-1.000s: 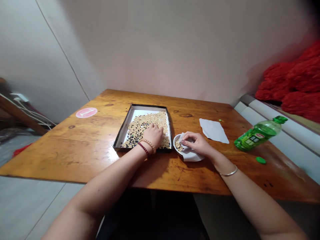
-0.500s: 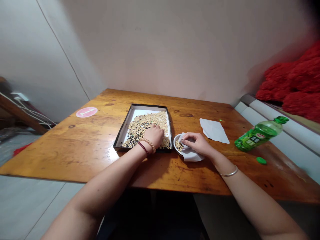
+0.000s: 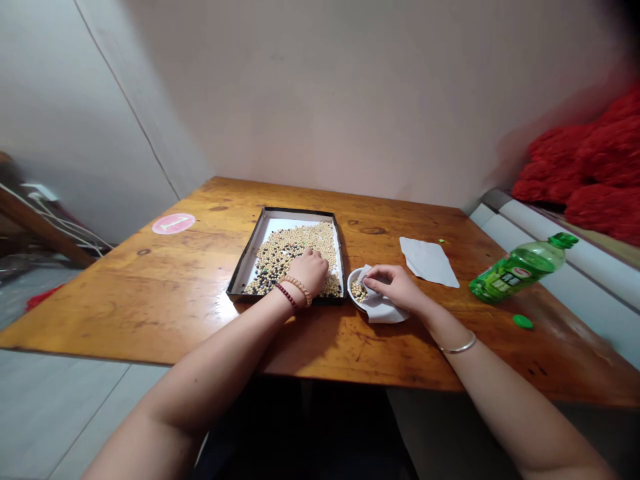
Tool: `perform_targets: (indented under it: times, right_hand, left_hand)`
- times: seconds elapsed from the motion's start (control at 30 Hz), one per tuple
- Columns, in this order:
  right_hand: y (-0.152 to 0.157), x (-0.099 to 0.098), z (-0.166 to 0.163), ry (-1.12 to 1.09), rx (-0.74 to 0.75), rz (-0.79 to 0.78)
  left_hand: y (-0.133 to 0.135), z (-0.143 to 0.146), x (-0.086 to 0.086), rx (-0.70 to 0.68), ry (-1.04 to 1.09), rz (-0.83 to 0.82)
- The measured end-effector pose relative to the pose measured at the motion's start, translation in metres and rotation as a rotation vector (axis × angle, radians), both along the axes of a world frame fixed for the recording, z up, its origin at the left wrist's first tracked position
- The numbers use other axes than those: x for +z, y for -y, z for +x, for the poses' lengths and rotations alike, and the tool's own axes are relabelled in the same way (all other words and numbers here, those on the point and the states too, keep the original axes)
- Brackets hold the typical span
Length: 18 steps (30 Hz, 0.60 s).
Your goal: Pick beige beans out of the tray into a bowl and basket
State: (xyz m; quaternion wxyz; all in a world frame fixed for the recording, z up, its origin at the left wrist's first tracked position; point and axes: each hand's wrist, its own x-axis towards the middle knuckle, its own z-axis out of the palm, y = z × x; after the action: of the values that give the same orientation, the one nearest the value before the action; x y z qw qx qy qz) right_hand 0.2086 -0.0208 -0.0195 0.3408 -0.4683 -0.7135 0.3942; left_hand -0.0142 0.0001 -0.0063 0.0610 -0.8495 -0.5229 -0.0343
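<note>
A shallow black-edged box (image 3: 245, 260) with a white bottom lies on the table, covered with mixed pale and dark beans (image 3: 293, 239). My left hand (image 3: 309, 272) is down among them at the box's near right, fingers curled together; whatever they pinch is hidden under the hand. Just right of the box stands a small white bowl (image 3: 351, 275) with some pale and dark beans inside. My right hand (image 3: 393, 285) is closed on a piece of white paper (image 3: 383, 311), which lies partly over the bowl's right side and onto the table.
Another white paper sheet (image 3: 429, 261) lies right of the bowl. Farther right, a green drink bottle (image 3: 523, 267) leans at a tilt, with a green cap (image 3: 523, 321) near it. A pink round sticker (image 3: 173, 224) marks the table's left. Red fabric (image 3: 590, 167) is piled at the right.
</note>
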Motion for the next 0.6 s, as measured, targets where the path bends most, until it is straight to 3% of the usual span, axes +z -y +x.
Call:
perform_targets:
  times: [0.6]
  right_hand:
    - [0.0002,0.0007,-0.0001,-0.006,0.000,-0.006]
  left_hand:
    - [0.0019,0.0007,0.0031,0.012,0.015,-0.021]
